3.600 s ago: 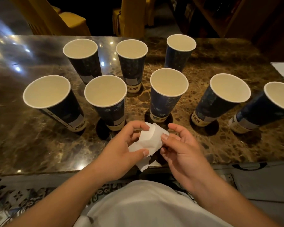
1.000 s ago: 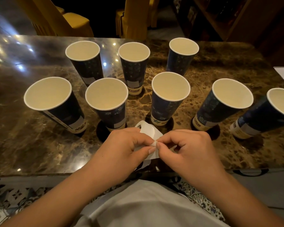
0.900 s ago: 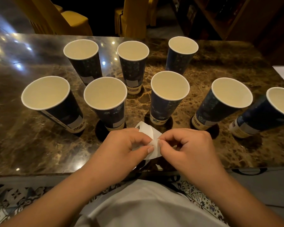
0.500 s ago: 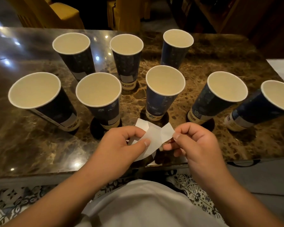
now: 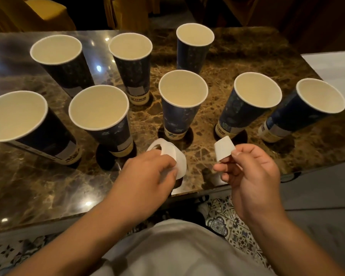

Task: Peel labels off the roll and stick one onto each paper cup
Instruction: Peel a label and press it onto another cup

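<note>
Several dark blue paper cups stand open-mouthed on the marble table [image 5: 38,186], in a far row and a near row. My left hand [image 5: 147,174] grips the white label roll [image 5: 173,154] just above the table's near edge. My right hand [image 5: 247,172] pinches one peeled white label [image 5: 223,148] between thumb and forefinger, apart from the roll. The label hovers in front of the near-row cup [image 5: 245,106] second from the right. The near middle cup [image 5: 181,104] stands just beyond the roll.
A white sheet [image 5: 335,64] lies at the table's far right corner. Yellow chairs [image 5: 48,12] stand behind the table. Patterned floor tiles [image 5: 223,222] show below the table's front edge, beside my grey-clad lap.
My hands have drawn apart. The label has come free of the roll and moved right with my right hand. The left hand keeps hold of the roll.
</note>
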`<control>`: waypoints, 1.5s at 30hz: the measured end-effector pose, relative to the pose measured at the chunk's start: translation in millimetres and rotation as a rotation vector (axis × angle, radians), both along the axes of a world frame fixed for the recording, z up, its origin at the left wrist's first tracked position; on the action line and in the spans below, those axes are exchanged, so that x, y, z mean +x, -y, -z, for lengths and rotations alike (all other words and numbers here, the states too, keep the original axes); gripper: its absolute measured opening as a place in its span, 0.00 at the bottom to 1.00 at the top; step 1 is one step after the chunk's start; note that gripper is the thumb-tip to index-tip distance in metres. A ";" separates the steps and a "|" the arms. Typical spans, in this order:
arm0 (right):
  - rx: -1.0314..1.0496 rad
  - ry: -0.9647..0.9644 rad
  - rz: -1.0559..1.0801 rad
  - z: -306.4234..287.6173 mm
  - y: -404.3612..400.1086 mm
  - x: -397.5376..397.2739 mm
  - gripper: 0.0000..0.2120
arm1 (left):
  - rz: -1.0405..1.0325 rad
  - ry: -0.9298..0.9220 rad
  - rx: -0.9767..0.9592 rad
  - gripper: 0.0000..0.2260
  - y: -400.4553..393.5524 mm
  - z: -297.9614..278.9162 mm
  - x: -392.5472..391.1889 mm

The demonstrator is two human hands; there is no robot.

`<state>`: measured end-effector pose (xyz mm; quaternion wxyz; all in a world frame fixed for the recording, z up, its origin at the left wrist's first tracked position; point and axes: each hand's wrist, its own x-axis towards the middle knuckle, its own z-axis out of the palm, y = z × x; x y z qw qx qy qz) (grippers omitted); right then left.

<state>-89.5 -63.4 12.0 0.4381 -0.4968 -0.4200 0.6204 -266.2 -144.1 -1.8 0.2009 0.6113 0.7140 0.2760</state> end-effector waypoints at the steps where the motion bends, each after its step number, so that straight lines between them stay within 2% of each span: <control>1: 0.013 0.018 -0.005 0.9 0.5 1.2 0.22 | 0.046 -0.130 -0.019 0.07 -3.1 1.6 0.9; 4: 0.046 0.070 -0.009 4.6 2.8 4.3 0.20 | 0.115 -0.425 -0.102 0.09 -15.1 7.0 8.2; 7: 0.082 0.120 -0.014 7.0 6.0 7.8 0.16 | 0.139 -0.577 -0.189 0.09 -24.9 10.3 17.1; 11: 0.150 0.188 -0.047 5.0 4.4 16.3 0.10 | 0.130 -0.651 -0.208 0.11 -30.7 8.4 25.1; 16: 0.341 0.257 -0.163 3.9 -12.1 31.0 0.09 | 0.075 -0.589 -0.157 0.14 -34.1 8.4 28.2; 20: 0.553 0.344 -0.266 4.9 -32.2 42.3 0.05 | -0.024 -0.437 -0.055 0.16 -27.0 -11.2 40.0; 21: 0.654 0.378 -0.291 4.3 -38.3 44.9 0.04 | -0.057 -0.341 -0.003 0.15 -24.7 -18.5 46.9; 22: 0.791 0.431 -0.324 2.4 -43.8 46.8 0.06 | -0.111 -0.157 0.022 0.13 -24.0 -25.5 52.9; 23: 0.945 0.495 -0.376 0.6 -49.3 49.6 0.07 | -0.187 0.116 0.014 0.11 -26.5 -31.2 59.0; 25: 1.214 0.569 -0.506 -0.3 -58.7 55.2 0.08 | -0.289 0.715 -0.097 0.12 -34.8 -39.1 68.3; 26: 1.294 0.570 -0.563 -0.6 -63.8 58.5 0.08 | -0.303 0.832 -0.142 0.13 -38.9 -41.0 71.3; 28: 1.402 0.557 -0.640 1.4 -73.5 65.8 0.09 | -0.307 0.814 -0.137 0.10 -46.6 -44.7 79.7; 31: 1.521 0.536 -0.691 6.8 -86.6 71.2 0.09 | -0.334 0.791 -0.032 0.07 -53.8 -47.2 90.0; 33: 1.499 0.512 -0.683 7.7 -91.5 73.7 0.09 | -0.349 0.785 0.029 0.07 -53.9 -48.6 96.5; 36: 1.323 0.431 -0.646 2.0 -91.8 78.5 0.12 | -0.405 0.814 0.130 0.06 -52.6 -49.2 105.3; 40: 0.834 0.252 -0.647 -21.8 -80.6 80.0 0.16 | -0.448 0.915 0.232 0.03 -52.9 -57.4 114.6; 42: 0.676 0.135 -0.646 -32.7 -76.5 74.5 0.14 | -0.431 0.931 0.272 0.02 -56.7 -60.5 117.3; 45: 0.661 0.049 -0.564 -45.2 -75.0 62.9 0.07 | -0.394 0.966 0.331 0.02 -61.4 -68.2 117.6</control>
